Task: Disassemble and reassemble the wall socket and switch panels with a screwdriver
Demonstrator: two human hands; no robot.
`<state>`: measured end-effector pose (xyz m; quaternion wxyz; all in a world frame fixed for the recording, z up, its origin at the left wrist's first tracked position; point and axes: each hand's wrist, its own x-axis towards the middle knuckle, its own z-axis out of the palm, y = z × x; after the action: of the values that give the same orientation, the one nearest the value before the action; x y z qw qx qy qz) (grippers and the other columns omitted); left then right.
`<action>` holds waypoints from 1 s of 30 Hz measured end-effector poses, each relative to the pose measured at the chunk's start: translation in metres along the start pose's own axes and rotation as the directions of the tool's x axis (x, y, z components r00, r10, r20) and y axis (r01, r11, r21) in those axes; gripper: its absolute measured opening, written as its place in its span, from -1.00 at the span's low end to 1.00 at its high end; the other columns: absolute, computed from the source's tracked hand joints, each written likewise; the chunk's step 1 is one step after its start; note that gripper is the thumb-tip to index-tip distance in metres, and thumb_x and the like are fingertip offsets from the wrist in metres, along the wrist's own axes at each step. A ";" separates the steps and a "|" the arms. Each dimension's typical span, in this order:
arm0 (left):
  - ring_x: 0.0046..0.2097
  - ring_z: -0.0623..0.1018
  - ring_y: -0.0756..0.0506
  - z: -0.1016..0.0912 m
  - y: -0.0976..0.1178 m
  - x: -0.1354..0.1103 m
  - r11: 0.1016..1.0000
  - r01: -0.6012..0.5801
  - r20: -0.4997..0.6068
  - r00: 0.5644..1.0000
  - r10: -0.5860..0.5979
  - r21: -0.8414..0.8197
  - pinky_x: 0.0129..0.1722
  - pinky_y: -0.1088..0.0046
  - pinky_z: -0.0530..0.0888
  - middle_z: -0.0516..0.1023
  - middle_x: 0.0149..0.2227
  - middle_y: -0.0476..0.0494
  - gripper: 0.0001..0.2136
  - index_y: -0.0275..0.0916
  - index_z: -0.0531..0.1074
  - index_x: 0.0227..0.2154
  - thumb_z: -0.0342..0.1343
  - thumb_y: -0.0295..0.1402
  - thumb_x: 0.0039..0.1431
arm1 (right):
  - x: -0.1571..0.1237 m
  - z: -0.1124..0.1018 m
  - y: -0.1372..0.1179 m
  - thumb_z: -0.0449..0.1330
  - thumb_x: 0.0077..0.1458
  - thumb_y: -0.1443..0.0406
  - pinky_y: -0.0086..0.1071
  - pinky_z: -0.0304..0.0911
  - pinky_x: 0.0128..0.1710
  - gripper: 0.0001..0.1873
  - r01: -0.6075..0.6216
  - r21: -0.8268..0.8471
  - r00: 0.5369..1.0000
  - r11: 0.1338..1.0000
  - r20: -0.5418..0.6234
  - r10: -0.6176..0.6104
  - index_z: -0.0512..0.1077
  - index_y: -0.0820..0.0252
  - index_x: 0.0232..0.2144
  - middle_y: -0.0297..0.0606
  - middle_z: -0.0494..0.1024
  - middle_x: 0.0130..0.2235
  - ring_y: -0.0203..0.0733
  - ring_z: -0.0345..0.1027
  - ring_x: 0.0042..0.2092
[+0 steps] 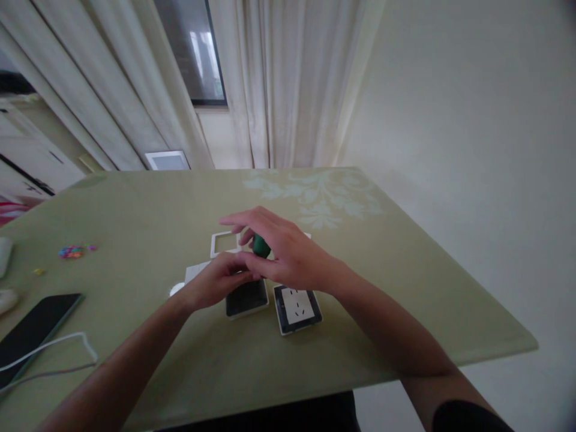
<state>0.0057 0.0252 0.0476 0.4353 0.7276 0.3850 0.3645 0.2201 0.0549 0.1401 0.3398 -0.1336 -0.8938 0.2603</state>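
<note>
A green-handled screwdriver stands roughly upright, its shaft hidden behind my hands. My right hand curls around its handle, with the index finger stretched out over the top. Below it, my left hand is closed at the far edge of a white wall-mount box with a dark face, its fingertips partly covered by my right hand. Just right of that box lies a wall socket with a white centre and dark surround. Beyond my hands is a white square frame.
A white plate and a round white piece lie beside my left wrist. A dark phone and a white cable are at the left, with small colourful bits farther back. A wall flanks the table's right side.
</note>
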 end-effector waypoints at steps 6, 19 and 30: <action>-0.36 0.60 -0.08 0.002 0.000 0.002 0.998 0.057 -0.143 0.988 -0.058 -0.011 -0.38 0.47 0.55 0.67 -0.40 -0.06 -0.80 -0.28 0.61 -0.40 0.47 -0.29 0.09 | 0.000 0.004 0.003 0.21 0.37 0.34 -0.12 0.36 0.24 -0.53 -0.006 -0.018 0.999 1.000 -0.048 0.006 0.31 0.11 0.28 -0.11 0.51 0.18 -0.10 0.43 0.18; -0.26 0.65 -0.13 0.001 -0.003 0.004 0.998 0.014 -0.092 0.996 -0.009 0.062 -0.24 0.40 0.59 0.72 -0.31 -0.11 -0.82 -0.27 0.66 -0.32 0.44 -0.25 0.17 | 0.000 0.006 0.005 0.20 0.34 0.40 -0.23 0.40 0.14 -0.50 -0.047 0.005 0.997 0.999 -0.054 0.047 0.31 0.17 0.29 -0.16 0.54 0.10 -0.19 0.48 0.02; -0.23 0.65 -0.13 -0.004 -0.008 0.001 0.996 0.026 -0.124 0.992 -0.015 0.086 -0.21 0.39 0.59 0.71 -0.31 -0.07 -0.82 -0.25 0.64 -0.32 0.43 -0.25 0.18 | -0.001 0.008 0.006 0.23 0.35 0.36 -0.22 0.38 0.15 -0.45 -0.033 0.005 0.996 0.999 -0.081 0.033 0.27 0.18 0.33 -0.15 0.55 0.09 -0.16 0.48 0.04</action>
<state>0.0009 0.0298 0.0417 0.3821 0.7180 0.4342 0.3872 0.2155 0.0567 0.1314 0.3717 -0.1581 -0.8765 0.2618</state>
